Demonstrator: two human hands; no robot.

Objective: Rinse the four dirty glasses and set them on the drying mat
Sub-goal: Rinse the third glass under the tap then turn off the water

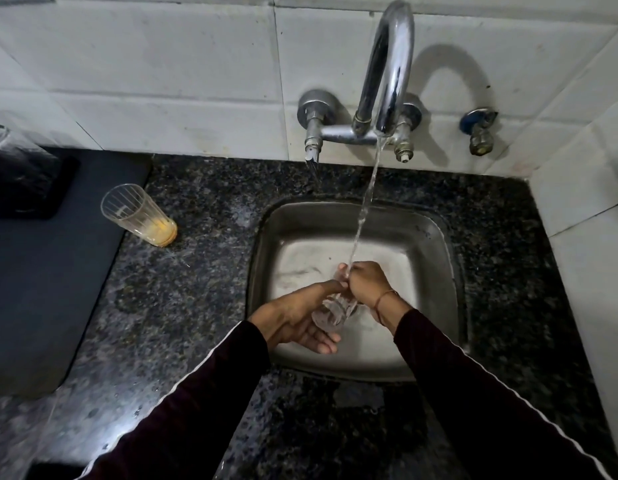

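Head view. Risks, as judged from this moment: the glass (330,311) is wet and clear, and it is held over a steel sink (266,237); a slip from wet fingers would likely drop it against the basin, where it could chip or crack. The stream (364,209) from the tap (387,64) strikes at the hands, so spray may reach the counter (203,271). A second glass (139,214), with yellow residue at its base, stands on the counter just beside the edge of the mat (51,289); a sleeve swung leftward could knock it over.

Position of the glass: it lies tilted between the two hands, above the sink floor, its base toward the person and its mouth up toward the stream. The left hand (297,323) cradles it from below and the left, palm turned up, fingers loosely curled around the lower body. The right hand (364,282) is closed over the upper end, apparently working at the rim; whether its fingers are inside the mouth cannot be told. The water lands where this hand meets the glass.

A third glass (13,157), clear, is visible at the far left edge, on a dark tray-like object on the mat; whether it stands upright or inverted cannot be told. A fourth glass is not visible.
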